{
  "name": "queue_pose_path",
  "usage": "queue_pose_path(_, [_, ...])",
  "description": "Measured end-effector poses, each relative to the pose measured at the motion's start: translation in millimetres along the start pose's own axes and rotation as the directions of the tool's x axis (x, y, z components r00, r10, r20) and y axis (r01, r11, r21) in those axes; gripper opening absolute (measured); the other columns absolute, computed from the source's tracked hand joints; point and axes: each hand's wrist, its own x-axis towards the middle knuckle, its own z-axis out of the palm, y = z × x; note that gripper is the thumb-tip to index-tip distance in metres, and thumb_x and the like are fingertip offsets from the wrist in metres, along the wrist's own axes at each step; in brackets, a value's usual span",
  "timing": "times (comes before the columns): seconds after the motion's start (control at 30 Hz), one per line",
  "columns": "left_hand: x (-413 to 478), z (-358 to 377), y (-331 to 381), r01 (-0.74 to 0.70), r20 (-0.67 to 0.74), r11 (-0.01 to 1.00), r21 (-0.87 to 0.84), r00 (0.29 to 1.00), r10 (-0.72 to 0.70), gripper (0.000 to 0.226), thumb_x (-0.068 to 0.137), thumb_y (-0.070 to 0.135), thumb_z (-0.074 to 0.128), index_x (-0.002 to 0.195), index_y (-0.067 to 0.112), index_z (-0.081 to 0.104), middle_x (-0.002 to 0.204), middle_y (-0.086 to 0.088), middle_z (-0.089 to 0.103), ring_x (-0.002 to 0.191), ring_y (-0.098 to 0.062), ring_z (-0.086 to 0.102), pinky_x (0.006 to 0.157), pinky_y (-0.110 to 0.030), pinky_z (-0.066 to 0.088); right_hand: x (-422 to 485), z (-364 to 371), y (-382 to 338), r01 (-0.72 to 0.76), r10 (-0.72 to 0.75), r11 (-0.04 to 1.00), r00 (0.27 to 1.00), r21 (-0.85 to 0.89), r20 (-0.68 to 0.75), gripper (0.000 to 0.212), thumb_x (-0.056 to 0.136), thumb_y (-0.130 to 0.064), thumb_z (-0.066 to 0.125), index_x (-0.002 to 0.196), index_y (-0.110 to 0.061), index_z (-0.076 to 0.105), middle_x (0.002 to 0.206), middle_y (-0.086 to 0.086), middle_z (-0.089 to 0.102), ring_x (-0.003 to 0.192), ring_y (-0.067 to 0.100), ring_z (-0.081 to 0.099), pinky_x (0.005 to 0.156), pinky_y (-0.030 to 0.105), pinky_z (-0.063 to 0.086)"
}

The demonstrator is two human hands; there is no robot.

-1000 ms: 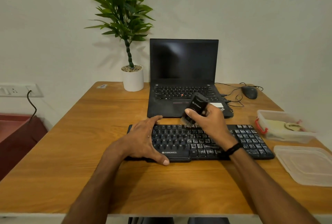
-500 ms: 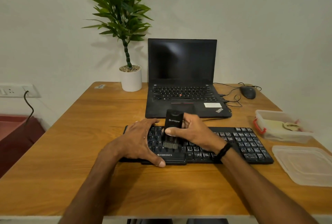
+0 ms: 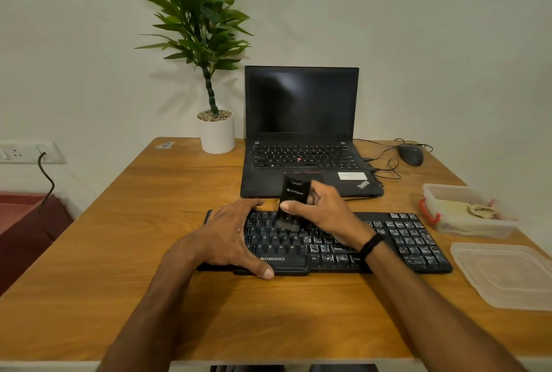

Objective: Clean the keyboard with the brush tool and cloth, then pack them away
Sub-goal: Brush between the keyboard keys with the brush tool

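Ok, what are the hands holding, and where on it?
Right hand grips the brush tool by its black body, bristles on the keyboard. Left hand holds nothing, resting on the keyboard's left end.

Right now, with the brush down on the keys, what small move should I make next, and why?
Probably sweep the brush tool rightward along that key row. The right hand grips it with its bristles on the upper left rows of the keyboard. The keys further right look whitish with dust, and the left hand presses on the left end to steady it.
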Motion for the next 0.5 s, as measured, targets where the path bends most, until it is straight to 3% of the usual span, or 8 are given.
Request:
queue_pose_path(0.1, [0.9, 0.2, -0.4, -0.007, 0.001, 1.000, 0.012, 1.000, 0.007, 0.146, 0.036, 0.089, 0.071, 0.159, 0.037, 0.012, 0.161, 0.009, 0.023, 0.146, -0.018, 0.023, 0.122, -0.044, 0.018, 1.0, -0.5, -6.5, 0.046, -0.067, 0.991, 0.983, -0.127, -0.172, 0.037, 0.084, -0.033, 0.077, 0.115, -0.034, 0.057, 0.095, -0.019, 0.066, 0.084, -0.012, 0.063, 0.072, 0.008, 0.052])
queue_pose_path(0.23, [2.6, 0.9, -1.7, -0.019, -0.010, 1.000, 0.010, 1.000, 0.020, 0.145, 0.038, 0.089, 0.072, 0.159, 0.036, 0.013, 0.160, 0.009, 0.025, 0.146, -0.019, 0.024, 0.122, -0.043, 0.017, 3.2, -0.5, 0.6, 0.017, -0.017, 0.999, 1.000, -0.031, -0.013, 0.040, 0.081, -0.029, 0.078, 0.112, -0.038, 0.055, 0.109, -0.007, 0.070, 0.097, 0.005, 0.069, 0.085, 0.030, 0.059])
queue_pose_path(0.37, [2.3, 0.2, -3.2, -0.018, -0.002, 1.000, 0.015, 1.000, 0.018, 0.147, 0.036, 0.090, 0.072, 0.159, 0.036, 0.012, 0.160, 0.009, 0.024, 0.144, -0.017, 0.023, 0.121, -0.042, 0.017, 5.5, -1.7, -4.4, 0.048, -0.073, 0.988, 0.982, -0.144, -0.174, 0.040, 0.084, -0.035, 0.077, 0.119, -0.032, 0.058, 0.101, -0.021, 0.064, 0.093, -0.008, 0.062, 0.077, 0.007, 0.050])
queue_pose_path(0.43, [3.2, 0.7, -4.5, -0.021, -0.008, 1.000, 0.009, 1.000, 0.021, 0.150, 0.033, 0.095, 0.070, 0.159, 0.037, 0.012, 0.160, 0.009, 0.025, 0.144, -0.017, 0.025, 0.122, -0.043, 0.018, 6.5, 0.6, -2.3, 0.021, -0.023, 0.998, 0.999, -0.052, -0.049, 0.039, 0.083, -0.030, 0.077, 0.116, -0.033, 0.057, 0.106, -0.011, 0.069, 0.099, 0.005, 0.068, 0.081, 0.018, 0.056])
queue_pose_path(0.5, [4.4, 2.6, -5.8, -0.028, -0.007, 1.000, 0.012, 1.000, 0.028, 0.149, 0.034, 0.096, 0.069, 0.159, 0.037, 0.012, 0.159, 0.010, 0.026, 0.144, -0.017, 0.026, 0.123, -0.044, 0.018, 5.9, 4.9, -0.1, 0.015, -0.015, 0.999, 1.000, -0.050, 0.016, 0.040, 0.082, -0.028, 0.078, 0.115, -0.033, 0.057, 0.106, -0.009, 0.071, 0.098, 0.004, 0.069, 0.084, 0.023, 0.057])
